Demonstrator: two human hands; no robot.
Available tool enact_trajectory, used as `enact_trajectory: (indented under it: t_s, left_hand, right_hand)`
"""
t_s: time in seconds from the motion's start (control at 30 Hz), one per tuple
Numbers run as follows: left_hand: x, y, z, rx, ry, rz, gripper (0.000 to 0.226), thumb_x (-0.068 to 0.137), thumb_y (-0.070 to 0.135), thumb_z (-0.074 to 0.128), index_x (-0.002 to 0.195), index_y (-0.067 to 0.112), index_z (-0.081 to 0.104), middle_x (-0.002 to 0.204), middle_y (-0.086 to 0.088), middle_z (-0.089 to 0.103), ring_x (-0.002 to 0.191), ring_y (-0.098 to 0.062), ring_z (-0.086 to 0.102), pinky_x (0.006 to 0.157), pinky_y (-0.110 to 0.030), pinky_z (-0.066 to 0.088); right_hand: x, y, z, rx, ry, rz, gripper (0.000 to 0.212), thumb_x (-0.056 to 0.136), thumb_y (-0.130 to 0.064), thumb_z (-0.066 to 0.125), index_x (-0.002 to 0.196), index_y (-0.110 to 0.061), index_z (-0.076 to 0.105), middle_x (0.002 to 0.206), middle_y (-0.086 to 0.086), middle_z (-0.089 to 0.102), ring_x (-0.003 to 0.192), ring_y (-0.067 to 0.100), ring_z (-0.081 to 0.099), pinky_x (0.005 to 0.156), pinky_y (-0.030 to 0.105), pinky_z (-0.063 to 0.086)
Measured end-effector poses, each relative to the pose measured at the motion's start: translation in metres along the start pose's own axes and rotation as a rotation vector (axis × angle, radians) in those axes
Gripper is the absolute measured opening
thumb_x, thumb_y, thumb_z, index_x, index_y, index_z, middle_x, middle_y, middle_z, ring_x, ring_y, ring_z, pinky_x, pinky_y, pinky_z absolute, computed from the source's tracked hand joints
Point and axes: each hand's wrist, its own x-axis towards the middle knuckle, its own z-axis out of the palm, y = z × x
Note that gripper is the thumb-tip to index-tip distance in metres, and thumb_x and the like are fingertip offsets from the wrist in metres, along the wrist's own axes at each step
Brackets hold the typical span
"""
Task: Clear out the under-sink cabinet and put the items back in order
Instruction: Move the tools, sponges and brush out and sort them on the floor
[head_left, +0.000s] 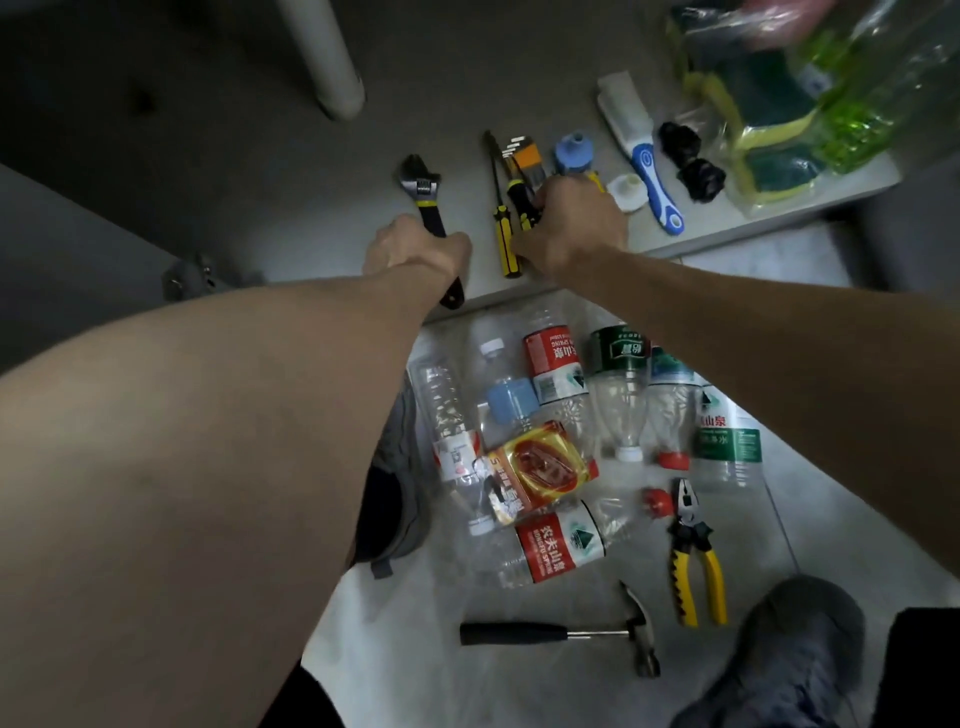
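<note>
Black-and-yellow tools already line the cabinet floor (291, 208). Left hand (415, 247) grips the wrench (423, 200) by its handle. Right hand (571, 223) curls over the screwdrivers (503, 239); whether it grips them, cannot tell. Beyond them in the cabinet: a brush (649, 171) and bagged sponges (753, 104). Still out on the tile: empty bottles (556, 364), pliers (693, 556), hammer (561, 634). Judged roughly halfway through restocking, with the bottles and floor tools left.

Seven plastic bottles (558, 364) — two screwdrivers (503, 239), one wrench (422, 192), one hammer (571, 635), one pliers (693, 558).
</note>
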Motion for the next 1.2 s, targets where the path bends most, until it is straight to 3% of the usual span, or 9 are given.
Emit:
enact_trajectory:
  t_s: [0.17,0.3,0.43,0.57,0.7,0.87,0.93,1.07,1.2]
  left_hand:
    - [-0.003,-0.003,-0.003,-0.385,0.043,-0.138,0.043,0.075,0.047,0.056,0.095,0.009,0.064,0.094,-0.010,0.072,0.080,-0.031,0.072,0.071,-0.042,0.061]
    - [-0.012,-0.007,-0.005,-0.433,0.097,-0.155,0.046,0.083,0.044,0.059,0.109,0.006,0.066,0.113,-0.014,0.068,0.104,-0.032,0.065,0.082,-0.026,0.047]
    - [-0.035,-0.015,-0.006,-0.431,0.126,-0.109,0.032,0.082,0.045,0.058,0.071,0.015,0.056,0.078,-0.006,0.061,0.088,-0.032,0.065,0.070,-0.027,0.042]
    - [-0.068,-0.018,-0.007,-0.451,0.192,-0.097,0.036,0.083,0.047,0.059,0.071,0.014,0.055,0.073,-0.006,0.058,0.078,-0.032,0.059,0.066,-0.028,0.040]
    - [-0.110,-0.022,-0.003,-0.526,0.166,-0.069,0.039,0.083,0.048,0.059,0.062,0.017,0.050,0.058,0.004,0.049,0.060,-0.026,0.050,0.056,-0.027,0.033]
    - [-0.170,-0.038,0.015,-0.667,-0.074,-0.026,0.037,0.088,0.040,0.062,0.062,0.020,0.044,0.055,0.003,0.043,0.052,-0.018,0.039,0.053,-0.028,0.029]
    - [-0.193,-0.045,0.020,-0.612,-0.145,-0.009,0.034,0.089,0.041,0.060,0.067,0.017,0.049,0.059,0.000,0.048,0.056,-0.019,0.044,0.056,-0.030,0.033]
    - [-0.225,-0.058,0.032,-0.479,-0.263,0.101,0.034,0.088,0.049,0.063,0.078,0.017,0.061,0.064,0.002,0.060,0.062,-0.018,0.058,0.058,-0.028,0.039]
    - [-0.251,-0.058,0.055,-0.217,-0.351,0.256,0.024,0.080,0.043,0.066,0.079,0.019,0.070,0.061,0.006,0.070,0.061,-0.014,0.067,0.055,-0.024,0.052]
  right_hand:
    - [0.003,0.001,-0.006,0.228,-0.004,0.053,0.026,0.069,-0.042,0.073,0.077,-0.018,0.066,0.070,-0.003,0.058,0.075,0.021,0.061,0.057,0.028,0.040]
    - [-0.014,0.005,-0.017,0.602,-0.008,0.143,0.022,0.068,-0.038,0.077,0.082,-0.022,0.069,0.086,-0.002,0.072,0.084,0.017,0.070,0.076,0.036,0.060]
    - [-0.050,0.020,-0.028,0.966,-0.046,0.236,0.017,0.078,-0.023,0.078,0.092,-0.018,0.070,0.089,-0.003,0.072,0.079,0.018,0.074,0.060,0.030,0.061]
    - [-0.106,0.059,-0.038,1.150,-0.195,0.259,0.014,0.091,-0.016,0.069,0.104,-0.012,0.071,0.094,0.006,0.065,0.062,0.007,0.062,0.064,0.027,0.061]
    - [-0.166,0.099,-0.041,1.277,-0.164,0.239,0.020,0.090,-0.016,0.065,0.108,-0.008,0.066,0.083,0.010,0.060,0.059,0.007,0.058,0.065,0.033,0.062]
    - [-0.209,0.121,-0.033,1.521,-0.064,0.445,0.023,0.088,-0.037,0.066,0.103,-0.021,0.061,0.073,-0.002,0.064,0.056,0.010,0.055,0.046,0.021,0.043]
    - [-0.216,0.126,-0.031,1.536,0.016,0.576,0.020,0.094,-0.041,0.063,0.097,-0.021,0.063,0.067,-0.002,0.064,0.052,0.010,0.054,0.043,0.018,0.038]
    - [-0.235,0.152,-0.027,1.419,0.210,0.718,0.028,0.095,-0.032,0.060,0.074,-0.014,0.062,0.065,0.007,0.059,0.057,0.022,0.056,0.054,0.031,0.045]
    - [-0.261,0.191,-0.021,1.180,0.157,0.770,0.019,0.098,-0.020,0.053,0.094,-0.004,0.063,0.064,0.011,0.060,0.054,0.025,0.055,0.050,0.027,0.045]
